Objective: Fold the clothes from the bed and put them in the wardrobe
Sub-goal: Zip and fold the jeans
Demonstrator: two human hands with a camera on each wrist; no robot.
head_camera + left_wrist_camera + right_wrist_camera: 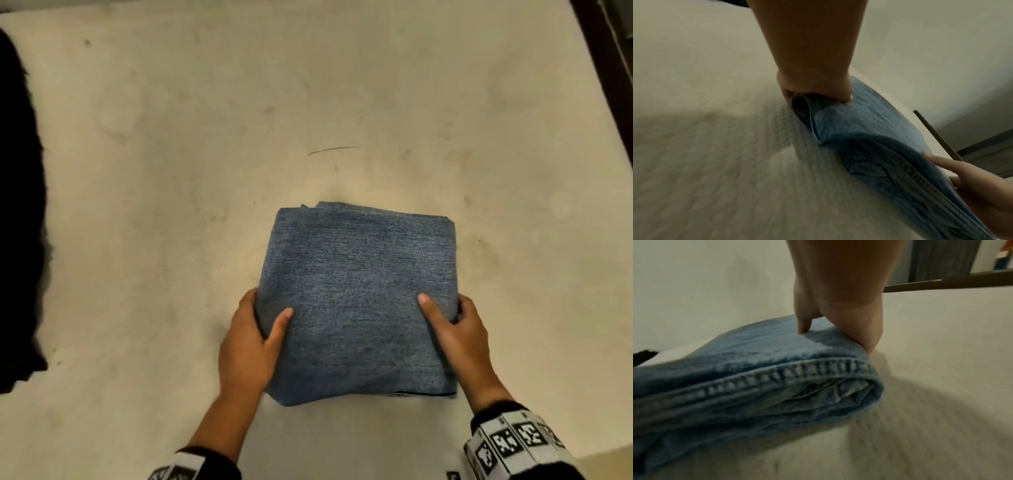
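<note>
Folded blue denim garment (pixel 356 301) lies near front-centre of cream bed surface (pixel 171 171), squared into a thick pad w/ several layers. Near edge appears raised off the bed in both wrist views; far edge likely still resting.

L hand (pixel 251 346) is clamped on the left near corner: thumb on top, fingers tucked under/round the side fold. R hand (pixel 460 339) is clamped likewise on the right near corner, thumb pressed flat on top, fingers wrapped below the edge. Both pinch the whole stack, not one layer.

Step in hand, as judged: lift of the finished fold for carry to wardrobe (not in view).

To be done well:
- Fingers to be slid further under, toward mid-pad, so all layers are borne from below; open seam edge w/ loose inner layers shows in R wrist view and could sag or spill.
- Thumbs to be kept pressed down so top layer is not peeled back.
- Both sides to be raised together and level; a tilt would let layers slide apart.
- Denim is heavy and stiff; pad should hold shape if supported evenly.

Black fuzzy item (pixel 17 205) at left bed edge; identity unclear.
</note>
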